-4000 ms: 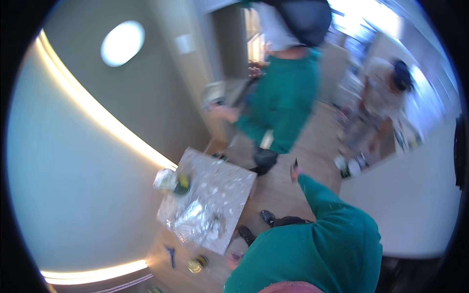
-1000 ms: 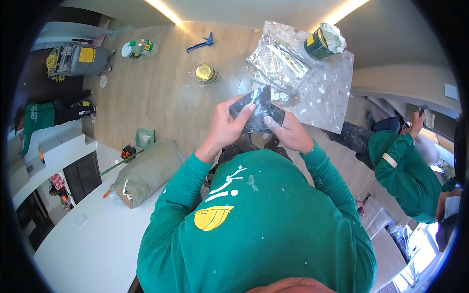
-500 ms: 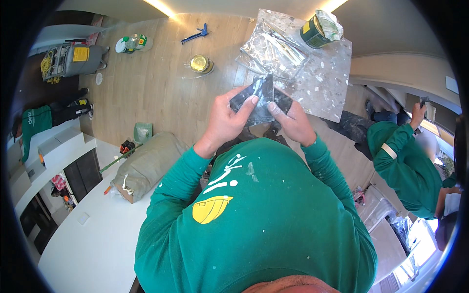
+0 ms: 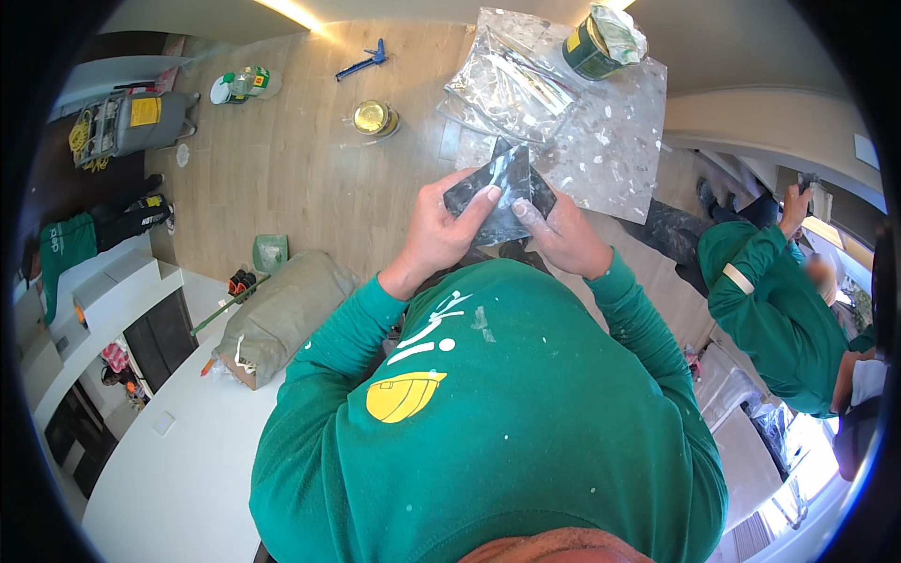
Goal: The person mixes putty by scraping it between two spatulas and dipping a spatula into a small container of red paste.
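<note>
My left hand [image 4: 434, 233] is closed on a thin, flat, dark sheet-like piece [image 4: 511, 171] with whitish smears, its thumb pressed on the face. My right hand [image 4: 569, 236] grips a similar dark piece [image 4: 542, 193] at its edge, the thumb also on top. These pieces overlap at an angle in front of my chest; whether they are separate or one folded sheet, I cannot tell. Whitish dust marks my right fingers. Just beyond lies a grey, white-spattered board [image 4: 610, 141], bearing a crumpled clear plastic sheet [image 4: 502, 80] and a dark green bucket [image 4: 591, 52].
A gold-topped can [image 4: 373, 118], a blue caulking gun [image 4: 361, 61] and bottles [image 4: 251, 83] stand or lie on the wood floor. A beige sack [image 4: 286, 319] rests on a white surface [image 4: 178, 469] at left. A co-worker in green [image 4: 779, 310] is at right, another [image 4: 68, 253] far left.
The dark pieces have turned in my hands, and a corner now shows behind the front one. My hands stay closed on them. The view has shifted slightly.
</note>
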Demonstrator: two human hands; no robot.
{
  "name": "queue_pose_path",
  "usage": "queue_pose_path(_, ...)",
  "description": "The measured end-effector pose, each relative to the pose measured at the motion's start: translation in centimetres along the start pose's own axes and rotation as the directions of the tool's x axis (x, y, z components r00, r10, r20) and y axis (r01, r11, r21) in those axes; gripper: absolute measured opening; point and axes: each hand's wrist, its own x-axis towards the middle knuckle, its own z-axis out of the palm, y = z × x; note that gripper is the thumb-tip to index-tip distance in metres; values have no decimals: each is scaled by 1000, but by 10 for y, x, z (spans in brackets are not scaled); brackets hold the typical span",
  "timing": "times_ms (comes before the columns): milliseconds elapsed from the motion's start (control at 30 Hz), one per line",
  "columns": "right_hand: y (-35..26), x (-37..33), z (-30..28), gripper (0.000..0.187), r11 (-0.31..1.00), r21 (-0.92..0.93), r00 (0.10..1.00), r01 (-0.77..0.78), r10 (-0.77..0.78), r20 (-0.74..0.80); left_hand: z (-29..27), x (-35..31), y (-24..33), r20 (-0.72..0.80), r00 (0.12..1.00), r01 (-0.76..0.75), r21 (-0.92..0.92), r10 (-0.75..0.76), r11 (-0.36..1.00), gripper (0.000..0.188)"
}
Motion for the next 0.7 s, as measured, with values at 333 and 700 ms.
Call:
queue_pose_path(333,12,12,20,45,965,-97,891,-243,262,372,-66,26,-38,-285,953,-50,187,102,981,27)
queue_pose_path(700,236,-14,44,41,667,-735,837,-121,466,286,-46,2,-336,111,819,11,978,-563,209,24)
